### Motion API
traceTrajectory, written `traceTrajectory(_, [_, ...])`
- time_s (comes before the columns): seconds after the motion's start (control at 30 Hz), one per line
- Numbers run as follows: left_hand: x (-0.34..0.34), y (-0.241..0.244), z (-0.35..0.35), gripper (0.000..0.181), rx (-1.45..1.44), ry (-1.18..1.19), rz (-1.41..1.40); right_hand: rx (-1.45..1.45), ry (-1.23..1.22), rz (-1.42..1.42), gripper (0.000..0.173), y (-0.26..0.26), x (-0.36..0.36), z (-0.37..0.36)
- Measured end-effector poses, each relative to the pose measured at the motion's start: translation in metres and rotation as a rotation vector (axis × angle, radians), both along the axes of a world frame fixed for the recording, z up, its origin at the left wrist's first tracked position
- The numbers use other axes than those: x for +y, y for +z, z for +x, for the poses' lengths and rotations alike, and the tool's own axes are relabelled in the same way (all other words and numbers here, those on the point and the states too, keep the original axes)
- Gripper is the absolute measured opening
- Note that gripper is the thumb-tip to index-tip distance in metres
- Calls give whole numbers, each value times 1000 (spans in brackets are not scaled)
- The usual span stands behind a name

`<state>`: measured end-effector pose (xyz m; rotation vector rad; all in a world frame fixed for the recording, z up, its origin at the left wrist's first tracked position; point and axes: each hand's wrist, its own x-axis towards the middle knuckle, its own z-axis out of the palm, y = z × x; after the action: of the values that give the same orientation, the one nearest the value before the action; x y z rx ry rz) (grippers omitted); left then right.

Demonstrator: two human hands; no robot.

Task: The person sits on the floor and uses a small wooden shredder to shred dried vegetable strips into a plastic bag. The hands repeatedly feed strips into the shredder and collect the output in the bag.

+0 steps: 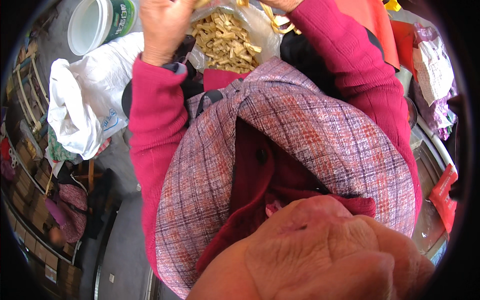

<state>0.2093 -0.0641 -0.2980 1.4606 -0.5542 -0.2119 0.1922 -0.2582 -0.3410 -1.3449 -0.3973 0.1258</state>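
Note:
My left hand (163, 32) is raised at the top, slightly blurred, its fingers cut off by the frame. A pale yellow piece shows beside it, but the grip is unclear. Only the wrist side of my right hand (285, 3) shows at the top edge, near looped, flat yellow strips (275, 20); its fingers are hidden. Between and below the hands, a clear plastic bag (268, 41) holds a heap of short, pale yellow, folded pieces (225, 43), their material uncertain.
A white plastic bucket (84, 28) with a green label stands upper left, above a white sack (86, 108). Red cloth or sheeting (369, 30) lies upper right, near a purple-and-white bag (433, 71). A red packet (444, 197) is at far right. Another person (71, 213) is at lower left.

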Motion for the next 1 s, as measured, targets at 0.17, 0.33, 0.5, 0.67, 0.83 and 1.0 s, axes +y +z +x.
traceTrajectory(0.17, [-8,8,2,40,462,-363,-505,-274,-17,49,27,15,-1,1])
traceTrajectory(0.33, [-7,-3,-3,57,351,-361,-381,-81,-28,-184,30,10,-26,0])
traceTrajectory(0.5, [-15,-15,-1,46,-228,-84,-17,5,15,-64,28,2,-23,0])
traceTrajectory(0.67, [-16,-22,-6,42,351,-152,-129,-139,-245,-207,36,12,-7,-4])
traceTrajectory(0.83, [-9,-22,3,49,664,-466,-570,123,-82,-12,34,8,-17,-5])
traceTrajectory(1.0, [7,-14,15,49,840,-317,-618,7,-217,-310,31,-7,-50,-5])
